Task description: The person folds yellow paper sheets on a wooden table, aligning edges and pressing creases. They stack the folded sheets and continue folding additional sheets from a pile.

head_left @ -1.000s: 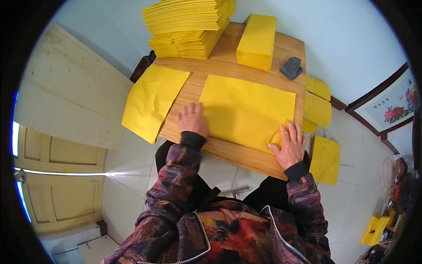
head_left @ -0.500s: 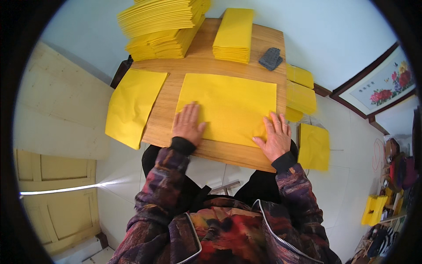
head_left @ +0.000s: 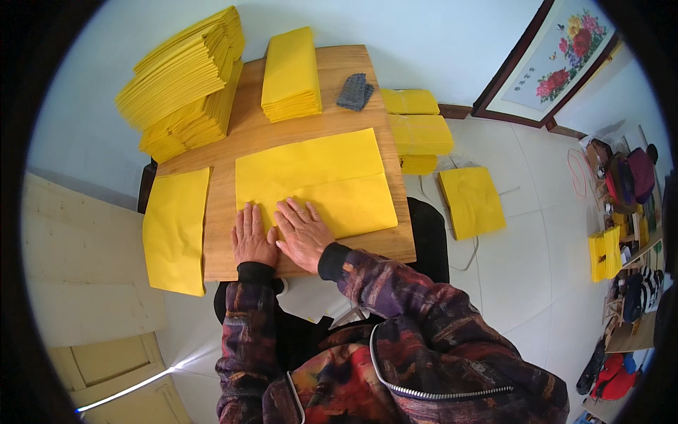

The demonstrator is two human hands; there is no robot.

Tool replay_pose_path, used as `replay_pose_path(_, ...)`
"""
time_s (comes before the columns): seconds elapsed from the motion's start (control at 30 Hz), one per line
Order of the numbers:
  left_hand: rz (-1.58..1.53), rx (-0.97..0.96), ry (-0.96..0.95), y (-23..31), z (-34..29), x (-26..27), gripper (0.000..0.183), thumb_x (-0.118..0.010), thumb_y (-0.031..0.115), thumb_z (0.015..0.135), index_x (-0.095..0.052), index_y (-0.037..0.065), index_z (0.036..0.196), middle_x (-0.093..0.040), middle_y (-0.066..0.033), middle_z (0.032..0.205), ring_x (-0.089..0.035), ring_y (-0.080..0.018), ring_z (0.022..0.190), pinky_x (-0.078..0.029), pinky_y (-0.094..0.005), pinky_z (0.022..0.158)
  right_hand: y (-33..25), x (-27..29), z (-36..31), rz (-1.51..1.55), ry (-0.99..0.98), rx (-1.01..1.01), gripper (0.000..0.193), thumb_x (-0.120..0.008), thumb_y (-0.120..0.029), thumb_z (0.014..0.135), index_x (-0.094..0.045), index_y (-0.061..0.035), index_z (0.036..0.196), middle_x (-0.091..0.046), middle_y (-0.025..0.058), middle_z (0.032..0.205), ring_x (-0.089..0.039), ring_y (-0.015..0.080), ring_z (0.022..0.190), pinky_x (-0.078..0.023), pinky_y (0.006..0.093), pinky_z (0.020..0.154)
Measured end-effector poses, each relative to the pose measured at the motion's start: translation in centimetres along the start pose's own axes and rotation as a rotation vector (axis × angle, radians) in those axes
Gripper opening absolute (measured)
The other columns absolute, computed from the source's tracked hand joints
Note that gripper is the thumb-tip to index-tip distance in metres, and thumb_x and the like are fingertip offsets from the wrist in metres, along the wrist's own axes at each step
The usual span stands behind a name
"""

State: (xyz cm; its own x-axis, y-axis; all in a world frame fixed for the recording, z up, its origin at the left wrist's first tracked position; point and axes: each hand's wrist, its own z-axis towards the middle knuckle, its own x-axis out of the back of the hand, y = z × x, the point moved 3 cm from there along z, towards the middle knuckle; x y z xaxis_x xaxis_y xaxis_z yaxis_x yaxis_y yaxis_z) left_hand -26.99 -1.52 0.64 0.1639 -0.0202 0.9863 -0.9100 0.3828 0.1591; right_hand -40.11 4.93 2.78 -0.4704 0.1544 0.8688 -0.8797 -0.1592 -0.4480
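White tiled floor (head_left: 522, 268), pale wall (head_left: 424, 28)

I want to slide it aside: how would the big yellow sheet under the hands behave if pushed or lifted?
The yellow sheet looks thin, so likely light and floppy when lifted. Lying flat on the smooth wooden table, it would probably slide easily once both hands release it.

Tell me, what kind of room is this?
Probably a room in a home used for paper work: a small wooden table, stacks of yellow paper, a framed flower picture leaning on the wall.
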Motion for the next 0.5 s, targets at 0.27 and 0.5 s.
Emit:
replay_pose_path(0.27,0.010,-0.032,0.047,0.0,-0.3,0.1,0.064,-0.048,0.038,0.091,-0.029,0.013,0.147,-0.024,-0.0047,0.155,-0.022,-0.0285,0.142,-0.019,-0.0469,0.114,6.5,3.4,-2.9,-0.165,0.019,-0.298,0.082,-0.058,-0.050,0.084,-0.030,0.0007,0.143,-0.023,0.0174,0.152,-0.014,0.0329,0.144,-0.012,0.0487,0.115)
replay_pose_path(0.5,0.020,0.001,-0.003,0.0,-0.2,0.1,0.064,-0.047,0.040,0.091,-0.029,0.014,0.147,-0.023,-0.0040,0.156,-0.020,-0.0285,0.143,-0.018,-0.0468,0.114,11.1,8.9,-8.5,-0.264,-0.050,-0.515,0.086,-0.057,-0.049,0.087,-0.022,0.0017,0.146,-0.018,0.0165,0.155,-0.014,0.0318,0.144,-0.011,0.0504,0.115)
